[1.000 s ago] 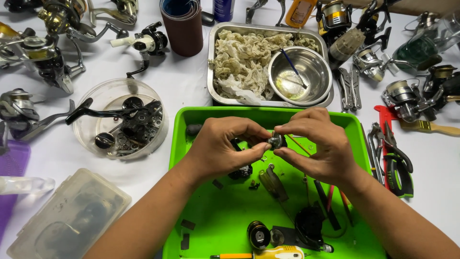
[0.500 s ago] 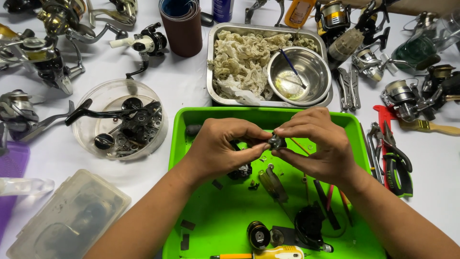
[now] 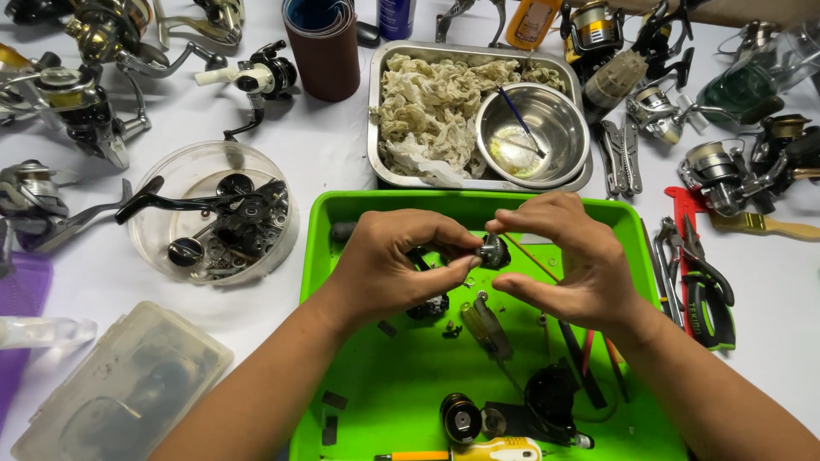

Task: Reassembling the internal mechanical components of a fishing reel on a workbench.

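Gear-like metal part [image 3: 493, 250], small, dark and round, sat pinched between both hands above the upper middle of the green tray [image 3: 393, 384]. At the far left of the white table [image 3: 333, 154], several fishing reels [image 3: 81, 111] lay on their sides, and a cloudy plastic box [image 3: 128, 388] rested near the bottom corner beside something purple at the edge. Next came a round clear tub [image 3: 209, 218] holding a black crank handle and loose dark pieces. Above it stood a brown roll [image 3: 323, 47] with a blue lining. The left hand [image 3: 393, 265] reached in from the lower left, its thumb and fingers pressed together on the left side of the part. On the tray floor below lay a black spool, a black reel body, a yellow-handled screwdriver [image 3: 478, 450] and a few small scraps. Behind the tray sat a steel pan [image 3: 384, 111] stuffed with stained rags, with a shiny steel bowl [image 3: 530, 132] inside it and a blue-tipped stick leaning in the bowl. The right hand [image 3: 568, 265] came from the lower right, fingertips curled loosely around the part's right side, thumb beneath it. Further right lay metal pliers, green-handled cutters [image 3: 705, 294], a wooden-handled brush [image 3: 760, 224] and more reels [image 3: 726, 166] along the table's edge. Nothing of the room showed beyond the table.
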